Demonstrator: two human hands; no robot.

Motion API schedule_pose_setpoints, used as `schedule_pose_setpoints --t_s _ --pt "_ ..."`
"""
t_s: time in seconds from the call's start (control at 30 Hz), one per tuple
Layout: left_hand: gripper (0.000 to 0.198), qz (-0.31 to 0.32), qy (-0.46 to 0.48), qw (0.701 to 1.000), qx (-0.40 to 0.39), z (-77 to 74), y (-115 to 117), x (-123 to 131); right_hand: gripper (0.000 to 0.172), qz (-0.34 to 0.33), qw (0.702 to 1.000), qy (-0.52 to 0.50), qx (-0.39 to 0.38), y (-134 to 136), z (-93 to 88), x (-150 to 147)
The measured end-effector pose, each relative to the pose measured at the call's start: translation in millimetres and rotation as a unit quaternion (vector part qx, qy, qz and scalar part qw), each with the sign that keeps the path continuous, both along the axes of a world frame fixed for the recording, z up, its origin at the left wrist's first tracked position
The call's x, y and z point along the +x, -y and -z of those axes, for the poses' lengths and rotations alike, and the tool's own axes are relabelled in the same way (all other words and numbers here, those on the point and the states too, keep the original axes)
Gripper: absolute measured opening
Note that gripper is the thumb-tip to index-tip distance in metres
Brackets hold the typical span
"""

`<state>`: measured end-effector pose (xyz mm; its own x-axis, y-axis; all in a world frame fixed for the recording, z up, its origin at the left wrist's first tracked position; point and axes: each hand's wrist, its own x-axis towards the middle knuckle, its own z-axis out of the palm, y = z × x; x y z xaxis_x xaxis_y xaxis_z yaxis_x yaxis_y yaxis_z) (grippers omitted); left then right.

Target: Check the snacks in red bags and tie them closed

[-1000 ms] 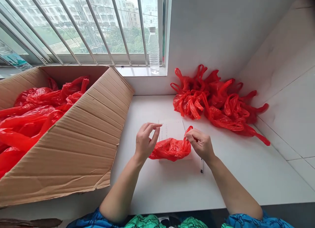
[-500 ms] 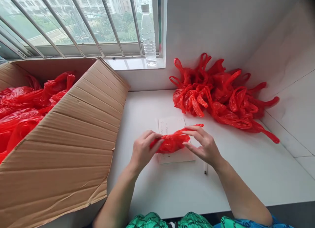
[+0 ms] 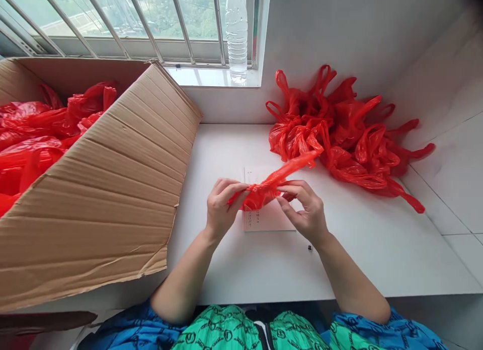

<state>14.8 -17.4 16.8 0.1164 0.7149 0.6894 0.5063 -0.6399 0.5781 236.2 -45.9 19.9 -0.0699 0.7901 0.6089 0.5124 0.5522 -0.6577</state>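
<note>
Stretched between my two hands is a crumpled red plastic bag (image 3: 260, 195), with one long strip of it sticking up toward the back right. My left hand (image 3: 223, 205) pinches its left end between thumb and fingers. At the bag's right side, my right hand (image 3: 305, 209) grips the edge with thumb and fingertips. Beneath lies a white sheet of paper (image 3: 269, 221) with small dark marks down its left part, partly covered by the bag. The dark tip of a pen (image 3: 310, 248) shows beside my right wrist; the rest is hidden.
A large cardboard box (image 3: 113, 189) on the left holds several red bags (image 3: 56, 118). More red plastic bags (image 3: 339, 133) are heaped against the wall at back right. A clear water bottle (image 3: 237, 38) stands on the sill by the barred window. The white table (image 3: 377, 254) ends near my body.
The view has tilted downward. My right hand has closed onto the bag's right side, and a strip of the bag now rises toward the back right. My left hand keeps its hold.
</note>
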Motion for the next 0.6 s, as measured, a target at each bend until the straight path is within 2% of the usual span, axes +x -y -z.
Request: schedule_pose_setpoints --t_s 0.07,0.17,0.4,0.6 --pt "0.011 0.010 -0.030 0.999 0.007 1.8 2 4 0.021 -0.019 0.999 0.033 -0.004 4 1.6 -10" --pt "0.014 -0.015 -0.039 0.999 0.018 4.1 3 7 0.017 -0.011 0.999 0.032 -0.012 5 5.7 -14" --pt "0.014 -0.075 -0.082 0.991 0.081 5.3 -1 2 0.008 0.047 0.996 0.063 0.049 0 5.8 2" --pt "0.015 -0.108 -0.090 0.988 0.058 3.6 -12 -13 0.007 0.069 0.995 0.067 0.040 -7 9.2 18"
